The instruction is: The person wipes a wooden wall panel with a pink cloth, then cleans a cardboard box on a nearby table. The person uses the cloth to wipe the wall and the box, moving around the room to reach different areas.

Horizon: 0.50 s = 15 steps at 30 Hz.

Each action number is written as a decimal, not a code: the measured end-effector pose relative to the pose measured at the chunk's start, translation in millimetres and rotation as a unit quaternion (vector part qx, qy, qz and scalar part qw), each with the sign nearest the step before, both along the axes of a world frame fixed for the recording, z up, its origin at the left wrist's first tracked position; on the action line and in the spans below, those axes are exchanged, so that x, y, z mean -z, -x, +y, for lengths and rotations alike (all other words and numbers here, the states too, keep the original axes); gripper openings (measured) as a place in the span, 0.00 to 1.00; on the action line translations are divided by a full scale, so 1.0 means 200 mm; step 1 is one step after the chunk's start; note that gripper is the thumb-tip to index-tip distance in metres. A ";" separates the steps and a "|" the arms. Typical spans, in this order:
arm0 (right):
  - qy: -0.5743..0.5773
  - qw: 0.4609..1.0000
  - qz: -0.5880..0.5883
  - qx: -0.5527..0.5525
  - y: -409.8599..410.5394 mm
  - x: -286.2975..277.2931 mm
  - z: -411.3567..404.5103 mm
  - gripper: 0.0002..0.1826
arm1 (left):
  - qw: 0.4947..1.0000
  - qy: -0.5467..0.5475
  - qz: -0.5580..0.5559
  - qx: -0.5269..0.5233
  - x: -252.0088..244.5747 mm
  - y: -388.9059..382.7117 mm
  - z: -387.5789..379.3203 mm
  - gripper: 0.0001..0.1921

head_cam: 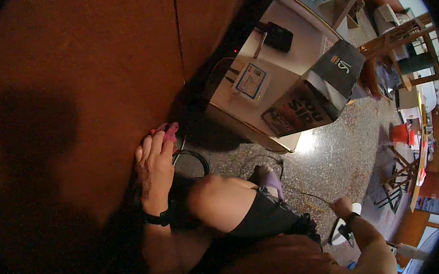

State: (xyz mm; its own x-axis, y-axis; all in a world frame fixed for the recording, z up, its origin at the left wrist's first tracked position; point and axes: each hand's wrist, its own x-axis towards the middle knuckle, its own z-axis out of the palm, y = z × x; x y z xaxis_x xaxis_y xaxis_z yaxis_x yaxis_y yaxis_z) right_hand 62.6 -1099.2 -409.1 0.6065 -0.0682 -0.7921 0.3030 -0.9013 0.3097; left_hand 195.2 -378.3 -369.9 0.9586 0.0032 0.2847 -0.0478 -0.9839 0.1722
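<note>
My left hand (155,163), with a black band at the wrist, is closed around a bunched pink cloth (171,135). It rests at the lower edge of a large brown wood-like panel (117,67) that has a dark vertical seam. Off to the right, my right hand (342,207) is a fist at the end of a thin dark cable (315,196), which trails over the speckled floor (336,157). Its fingers look closed on the cable, though small and blurred. Beside my left hand lies a coil of black cable (202,160). My bare bent knee (213,201) is between both hands.
A low shelf unit (237,115) holds a white network box (252,82) with lit lights, a black device (279,36) and a dark printed carton (318,88). A white shoe (346,223) is near my right hand. Farther right are a folding stool (397,175) and a red bucket (400,133).
</note>
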 end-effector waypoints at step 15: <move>0.109 0.966 0.195 0.129 -0.01 -0.65 -0.50 0.25 | 0.996 0.092 -0.003 0.006 -0.09 0.02 0.01 0.10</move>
State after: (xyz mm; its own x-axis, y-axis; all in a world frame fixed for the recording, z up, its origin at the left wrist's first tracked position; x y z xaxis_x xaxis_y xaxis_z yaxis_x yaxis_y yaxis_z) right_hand 65.4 -1200.1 -279.3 0.2059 -0.3687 -0.9064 0.2093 -0.8883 0.4089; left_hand 191.7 -375.4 -350.9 0.9569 0.0444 0.2869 -0.0611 -0.9354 0.3484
